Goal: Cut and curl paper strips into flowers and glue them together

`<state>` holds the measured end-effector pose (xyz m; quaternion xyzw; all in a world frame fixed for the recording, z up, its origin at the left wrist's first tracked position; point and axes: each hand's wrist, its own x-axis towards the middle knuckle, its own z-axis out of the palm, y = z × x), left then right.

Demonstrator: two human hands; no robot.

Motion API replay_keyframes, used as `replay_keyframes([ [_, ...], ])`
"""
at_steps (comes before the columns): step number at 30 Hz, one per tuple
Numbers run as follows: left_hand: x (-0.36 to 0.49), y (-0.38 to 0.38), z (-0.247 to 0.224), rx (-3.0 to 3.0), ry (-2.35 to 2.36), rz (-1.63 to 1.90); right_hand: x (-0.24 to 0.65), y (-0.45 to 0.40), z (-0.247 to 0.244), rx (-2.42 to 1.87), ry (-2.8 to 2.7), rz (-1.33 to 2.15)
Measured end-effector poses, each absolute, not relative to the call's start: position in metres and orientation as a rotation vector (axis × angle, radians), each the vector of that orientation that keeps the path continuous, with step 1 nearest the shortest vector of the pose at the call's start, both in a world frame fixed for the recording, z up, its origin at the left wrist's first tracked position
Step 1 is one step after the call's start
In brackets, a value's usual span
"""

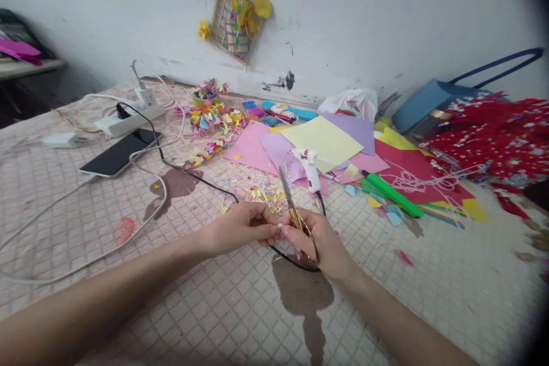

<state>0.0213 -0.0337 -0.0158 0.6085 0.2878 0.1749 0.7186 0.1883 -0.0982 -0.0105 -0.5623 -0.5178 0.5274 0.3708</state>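
Note:
My left hand (251, 226) is closed in a pinch on a tiny pale piece (279, 227), which looks like paper, though fingertips cover most of it. My right hand (317, 240) has gold-handled scissors (292, 203) in its grip, blades pointing up and away. Its thumb and finger also meet the pale piece, so both hands touch there. Just beyond the hands lie many small paper clippings (268, 194). A white glue gun (309, 168) rests on coloured paper sheets (323, 140), its black cord (295, 265) passing under my hands.
At left are a tablet (122, 153), a power strip (128, 117) and a looping white cable (160, 206). Paper flowers (214, 117) stand near the wall. A green cutter-like tool (392, 193), white string (429, 180) and a red patterned cloth item (497, 137) lie at right.

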Motion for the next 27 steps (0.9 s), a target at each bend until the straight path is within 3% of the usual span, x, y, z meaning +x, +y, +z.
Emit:
replay_keyframes([
  [14,0.004,-0.010,0.000,1.078,0.598,0.519,0.204,-0.102,-0.003,-1.373,-1.468,1.561],
  [27,0.002,-0.007,-0.001,0.996,0.556,0.528,0.217,-0.098,-0.012,-1.408,-1.638,1.505],
])
